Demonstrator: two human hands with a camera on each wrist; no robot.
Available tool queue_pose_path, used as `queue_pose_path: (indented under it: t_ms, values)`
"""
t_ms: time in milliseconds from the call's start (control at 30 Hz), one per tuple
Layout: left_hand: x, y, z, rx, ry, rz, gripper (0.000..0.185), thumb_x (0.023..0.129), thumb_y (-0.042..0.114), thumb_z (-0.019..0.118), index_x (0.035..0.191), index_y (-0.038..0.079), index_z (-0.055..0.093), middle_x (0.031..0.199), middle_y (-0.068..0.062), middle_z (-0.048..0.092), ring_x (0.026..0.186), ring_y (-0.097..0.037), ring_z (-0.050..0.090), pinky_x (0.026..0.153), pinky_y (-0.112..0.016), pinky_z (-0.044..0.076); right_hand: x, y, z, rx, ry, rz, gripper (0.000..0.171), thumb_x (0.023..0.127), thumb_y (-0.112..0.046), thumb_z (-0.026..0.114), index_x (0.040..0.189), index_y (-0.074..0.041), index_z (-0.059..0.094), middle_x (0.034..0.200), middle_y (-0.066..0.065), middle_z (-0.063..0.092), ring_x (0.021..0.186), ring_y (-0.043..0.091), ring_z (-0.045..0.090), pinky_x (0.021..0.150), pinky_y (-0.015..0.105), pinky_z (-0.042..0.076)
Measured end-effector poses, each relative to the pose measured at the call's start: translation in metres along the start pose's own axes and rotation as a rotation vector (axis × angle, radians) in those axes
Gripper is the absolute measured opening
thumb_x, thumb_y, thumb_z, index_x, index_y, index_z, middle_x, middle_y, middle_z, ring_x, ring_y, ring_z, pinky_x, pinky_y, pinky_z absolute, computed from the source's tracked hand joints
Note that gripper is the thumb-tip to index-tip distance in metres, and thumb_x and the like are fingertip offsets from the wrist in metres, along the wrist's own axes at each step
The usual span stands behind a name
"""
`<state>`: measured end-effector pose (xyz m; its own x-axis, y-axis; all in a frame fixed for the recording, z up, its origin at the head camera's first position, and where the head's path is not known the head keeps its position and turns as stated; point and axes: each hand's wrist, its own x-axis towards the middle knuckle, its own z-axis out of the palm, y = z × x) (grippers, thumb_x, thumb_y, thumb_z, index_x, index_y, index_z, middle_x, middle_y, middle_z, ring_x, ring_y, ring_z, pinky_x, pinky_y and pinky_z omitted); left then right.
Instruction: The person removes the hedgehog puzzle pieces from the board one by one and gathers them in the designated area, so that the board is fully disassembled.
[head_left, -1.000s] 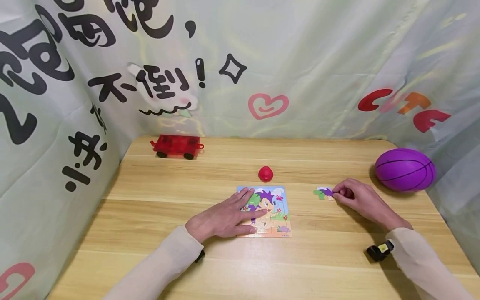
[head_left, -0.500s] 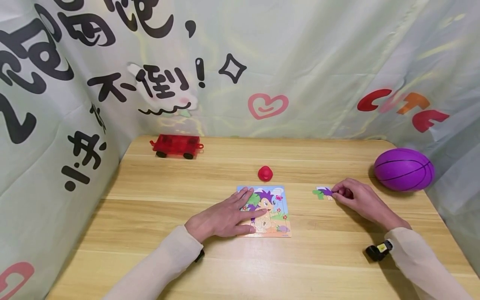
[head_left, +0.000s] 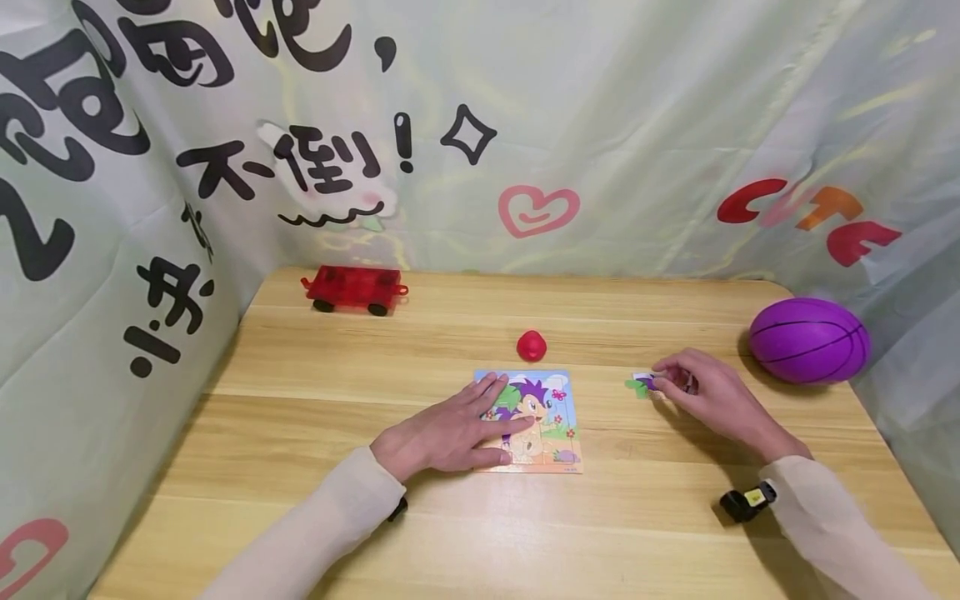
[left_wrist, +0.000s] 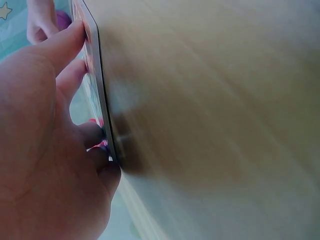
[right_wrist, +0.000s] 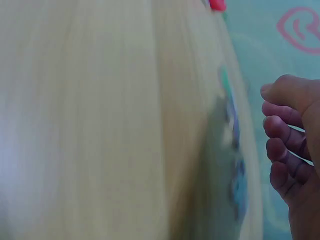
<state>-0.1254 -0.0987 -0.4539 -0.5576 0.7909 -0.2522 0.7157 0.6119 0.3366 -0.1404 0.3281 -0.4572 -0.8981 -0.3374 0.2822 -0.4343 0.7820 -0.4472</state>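
Backdrop [head_left: 600, 108]: a thin, wrinkled, pale-green sheet printed with bold black Chinese brush characters on the left, among them "不倒!", then a black diamond outline, a pink heart outline, and at the right the red-and-orange letters "CUTE".

Worktop [head_left: 315, 417]: pale wooden boards with lengthwise grain and a rounded far right corner.

Far left, near the backdrop: a red toy wagon [head_left: 354, 288] of translucent plastic, flat and rectangular, on small black wheels.

Centre: the left hand [head_left: 450, 432] lies flat, fingers spread and straight, pressing the left part of the puzzle board [head_left: 553, 421]. The board is a thin square card with a glossy cartoon of a purple-spined hedgehog, flowers and a butterfly; the left wrist view shows its thin edge [left_wrist: 100, 100] against the fingertips. Just behind the board stands a small red piece [head_left: 531, 345], smooth and rounded.

Right of centre: a loose puzzle piece [head_left: 640, 384], flat, printed in green and purple, lies on the worktop well apart from the board. The right hand [head_left: 701, 396] pinches its right edge with curled fingertips.

Far right: a purple ball [head_left: 810, 339], rubbery and grooved with black basketball seams, rests near the worktop's edge.
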Motion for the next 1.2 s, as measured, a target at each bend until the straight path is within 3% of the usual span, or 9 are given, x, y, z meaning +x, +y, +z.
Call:
queue_pose_path:
  t_ms: [167, 333, 667, 933, 1200]
  values:
    - [0.000, -0.001, -0.001, 0.020, 0.023, 0.031, 0.062, 0.113, 0.054, 0.051, 0.171, 0.038, 0.036, 0.183, -0.023, 0.004, 0.172, -0.037, 0.000, 0.140, -0.048, 0.012, 0.017, -0.034, 0.014, 0.026, -0.004, -0.065, 0.015, 0.096, -0.007, 0.083, 0.110, -0.009, 0.079, 0.089, -0.008, 0.067, 0.078, 0.003, 0.059, 0.067, 0.024, 0.053]
    - [-0.004, -0.003, -0.003, -0.026, 0.039, 0.035, 0.062, 0.113, 0.053, 0.054, 0.170, 0.035, 0.039, 0.183, -0.024, 0.005, 0.172, -0.039, 0.001, 0.140, -0.050, 0.013, 0.035, -0.068, 0.036, 0.078, -0.099, -0.066, 0.014, 0.100, -0.010, 0.078, 0.115, -0.010, 0.078, 0.099, -0.006, 0.072, 0.089, 0.006, 0.064, 0.076, 0.031, 0.061]
    - [-0.018, -0.012, -0.003, -0.028, 0.029, -0.009, 0.062, 0.112, 0.054, 0.054, 0.169, 0.036, 0.040, 0.183, -0.023, 0.005, 0.172, -0.039, 0.002, 0.139, -0.053, 0.017, 0.058, -0.115, 0.080, 0.158, -0.240, -0.061, 0.015, 0.103, -0.018, 0.077, 0.117, -0.012, 0.077, 0.101, -0.007, 0.070, 0.088, 0.007, 0.062, 0.079, 0.025, 0.060]
    - [-0.018, -0.011, 0.000, -0.002, 0.028, -0.022, 0.062, 0.112, 0.055, 0.053, 0.169, 0.037, 0.039, 0.182, -0.024, 0.006, 0.172, -0.039, 0.003, 0.139, -0.053, 0.017, 0.068, -0.135, 0.104, 0.185, -0.287, -0.072, 0.016, 0.102, -0.018, 0.078, 0.115, -0.009, 0.076, 0.102, -0.003, 0.068, 0.089, 0.008, 0.061, 0.081, 0.027, 0.059]
    - [-0.018, -0.011, 0.000, 0.001, 0.044, -0.035, 0.060, 0.112, 0.055, 0.053, 0.168, 0.036, 0.042, 0.181, -0.029, 0.006, 0.171, -0.043, 0.002, 0.139, -0.053, 0.016, 0.074, -0.140, 0.111, 0.207, -0.325, -0.057, 0.013, 0.100, -0.018, 0.081, 0.110, -0.012, 0.075, 0.097, -0.005, 0.065, 0.085, 0.009, 0.058, 0.078, 0.024, 0.056]
